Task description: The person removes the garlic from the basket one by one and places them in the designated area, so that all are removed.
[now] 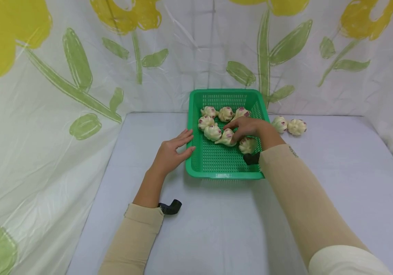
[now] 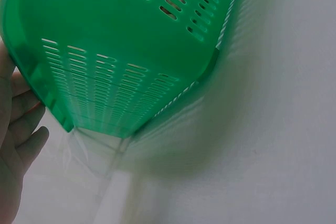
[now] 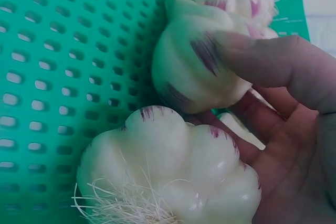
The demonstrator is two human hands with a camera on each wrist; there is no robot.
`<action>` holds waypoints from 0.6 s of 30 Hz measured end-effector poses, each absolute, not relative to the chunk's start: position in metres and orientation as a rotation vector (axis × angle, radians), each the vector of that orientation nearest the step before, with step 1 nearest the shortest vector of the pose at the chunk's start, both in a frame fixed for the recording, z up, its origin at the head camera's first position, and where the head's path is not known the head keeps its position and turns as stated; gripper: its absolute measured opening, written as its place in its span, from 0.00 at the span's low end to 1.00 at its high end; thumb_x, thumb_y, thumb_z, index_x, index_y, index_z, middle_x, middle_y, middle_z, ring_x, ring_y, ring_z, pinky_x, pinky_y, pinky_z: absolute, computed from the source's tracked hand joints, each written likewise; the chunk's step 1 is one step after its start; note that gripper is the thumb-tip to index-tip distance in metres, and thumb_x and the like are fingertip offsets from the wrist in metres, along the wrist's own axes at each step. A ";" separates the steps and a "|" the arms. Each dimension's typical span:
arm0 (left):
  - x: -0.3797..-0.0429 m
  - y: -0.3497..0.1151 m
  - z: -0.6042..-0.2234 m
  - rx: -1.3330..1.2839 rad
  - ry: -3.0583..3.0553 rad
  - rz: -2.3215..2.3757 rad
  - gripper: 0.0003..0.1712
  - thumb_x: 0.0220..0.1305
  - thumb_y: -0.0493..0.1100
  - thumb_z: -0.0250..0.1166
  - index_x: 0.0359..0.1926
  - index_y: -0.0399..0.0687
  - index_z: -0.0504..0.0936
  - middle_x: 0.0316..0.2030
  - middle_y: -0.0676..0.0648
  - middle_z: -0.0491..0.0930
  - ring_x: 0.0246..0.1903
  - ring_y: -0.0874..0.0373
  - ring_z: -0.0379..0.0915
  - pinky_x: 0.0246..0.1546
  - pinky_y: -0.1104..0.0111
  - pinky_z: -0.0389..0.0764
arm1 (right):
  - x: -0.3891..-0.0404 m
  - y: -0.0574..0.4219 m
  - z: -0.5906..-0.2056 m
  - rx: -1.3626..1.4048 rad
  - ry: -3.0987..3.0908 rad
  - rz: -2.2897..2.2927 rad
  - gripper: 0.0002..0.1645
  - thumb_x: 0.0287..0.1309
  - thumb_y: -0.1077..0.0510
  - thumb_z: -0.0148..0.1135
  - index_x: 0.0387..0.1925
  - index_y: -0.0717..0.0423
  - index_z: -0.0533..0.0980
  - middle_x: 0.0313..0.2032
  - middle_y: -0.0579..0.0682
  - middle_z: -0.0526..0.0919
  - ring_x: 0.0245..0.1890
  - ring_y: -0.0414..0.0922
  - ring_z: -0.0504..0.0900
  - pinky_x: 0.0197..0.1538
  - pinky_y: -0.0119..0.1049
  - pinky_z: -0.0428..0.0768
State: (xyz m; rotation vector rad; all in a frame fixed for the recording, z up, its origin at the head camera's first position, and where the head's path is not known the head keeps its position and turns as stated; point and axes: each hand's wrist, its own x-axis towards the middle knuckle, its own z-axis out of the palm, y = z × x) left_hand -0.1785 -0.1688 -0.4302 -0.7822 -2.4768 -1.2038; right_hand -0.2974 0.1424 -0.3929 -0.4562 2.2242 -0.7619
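Note:
In the head view a green plastic basket (image 1: 222, 175) holds several garlic bulbs, white with purple streaks. My right hand (image 1: 249, 128) reaches into it and grips one garlic bulb (image 1: 227, 138), thumb on its near side. The right wrist view shows the thumb (image 3: 257, 59) pressed against this bulb's streaked skin, with the other fingers behind it. Close beside the hand, another garlic bulb (image 3: 168, 161) lies with its stringy roots showing. My left hand (image 1: 169, 154) is at the basket's left rim, its fingers loosely extended along the outside.
Two garlic bulbs (image 1: 297, 127) lie on the white table (image 1: 213, 229) just right of the basket. Behind the table hangs a white curtain (image 1: 189, 68) printed with yellow flowers and green leaves. In the left wrist view the slotted basket wall (image 2: 115, 35) fills the upper left.

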 end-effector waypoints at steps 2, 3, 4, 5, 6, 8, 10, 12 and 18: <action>-0.179 -0.169 -0.431 -0.782 -2.477 -1.205 0.26 0.63 0.44 0.69 0.60 0.38 0.79 0.64 0.48 0.74 0.67 0.57 0.67 0.62 0.57 0.74 | -0.298 0.142 -0.394 -0.437 2.218 -0.781 0.46 0.53 0.56 0.69 0.73 0.46 0.63 0.73 0.53 0.61 0.54 0.51 0.78 0.52 0.45 0.79; -0.179 -0.169 -0.431 -0.781 -2.478 -1.207 0.26 0.63 0.44 0.69 0.60 0.37 0.79 0.64 0.48 0.74 0.67 0.57 0.67 0.62 0.57 0.74 | -0.298 0.142 -0.394 -0.427 2.210 -0.793 0.46 0.53 0.57 0.69 0.73 0.47 0.62 0.73 0.54 0.61 0.50 0.51 0.79 0.51 0.44 0.80; -0.179 -0.169 -0.431 -0.780 -2.481 -1.205 0.26 0.63 0.44 0.69 0.60 0.37 0.79 0.64 0.48 0.74 0.67 0.57 0.67 0.63 0.57 0.74 | -0.298 0.142 -0.395 -0.418 2.202 -0.803 0.46 0.53 0.57 0.68 0.74 0.47 0.62 0.73 0.54 0.60 0.49 0.50 0.80 0.50 0.44 0.80; -0.179 -0.168 -0.431 -0.779 -2.484 -1.203 0.26 0.63 0.44 0.69 0.60 0.38 0.79 0.64 0.48 0.74 0.67 0.57 0.67 0.63 0.57 0.74 | -0.298 0.142 -0.395 -0.419 2.200 -0.803 0.46 0.54 0.58 0.67 0.74 0.47 0.61 0.73 0.54 0.60 0.48 0.50 0.79 0.49 0.43 0.79; -0.179 -0.168 -0.431 -0.779 -2.484 -1.205 0.26 0.63 0.44 0.69 0.60 0.38 0.79 0.64 0.48 0.74 0.67 0.57 0.67 0.63 0.57 0.74 | -0.298 0.142 -0.395 -0.413 2.198 -0.806 0.46 0.54 0.57 0.67 0.74 0.47 0.61 0.73 0.53 0.60 0.47 0.49 0.79 0.49 0.43 0.79; -0.179 -0.168 -0.431 -0.779 -2.484 -1.202 0.26 0.63 0.44 0.69 0.61 0.40 0.79 0.64 0.49 0.74 0.67 0.58 0.67 0.63 0.58 0.74 | -0.299 0.142 -0.396 -0.404 2.186 -0.818 0.45 0.55 0.57 0.66 0.74 0.46 0.61 0.74 0.53 0.58 0.52 0.49 0.78 0.52 0.44 0.78; -0.179 -0.168 -0.431 -0.779 -2.483 -1.200 0.26 0.63 0.44 0.69 0.61 0.41 0.79 0.64 0.49 0.74 0.67 0.58 0.66 0.63 0.58 0.74 | -0.299 0.141 -0.396 -0.402 2.175 -0.826 0.45 0.56 0.56 0.66 0.74 0.46 0.61 0.75 0.52 0.56 0.57 0.51 0.76 0.55 0.46 0.78; -0.179 -0.168 -0.430 -0.780 -2.481 -1.199 0.26 0.63 0.44 0.69 0.61 0.41 0.79 0.64 0.49 0.74 0.67 0.58 0.67 0.63 0.58 0.74 | -0.299 0.141 -0.396 -0.402 2.177 -0.822 0.44 0.57 0.54 0.67 0.74 0.47 0.60 0.75 0.52 0.55 0.61 0.52 0.75 0.58 0.47 0.77; -0.179 -0.168 -0.430 -0.776 -2.478 -1.193 0.27 0.63 0.44 0.69 0.61 0.40 0.79 0.64 0.49 0.74 0.67 0.58 0.67 0.63 0.57 0.74 | -0.300 0.142 -0.396 -0.461 2.222 -0.760 0.47 0.57 0.51 0.69 0.74 0.56 0.60 0.74 0.58 0.58 0.70 0.56 0.65 0.65 0.52 0.72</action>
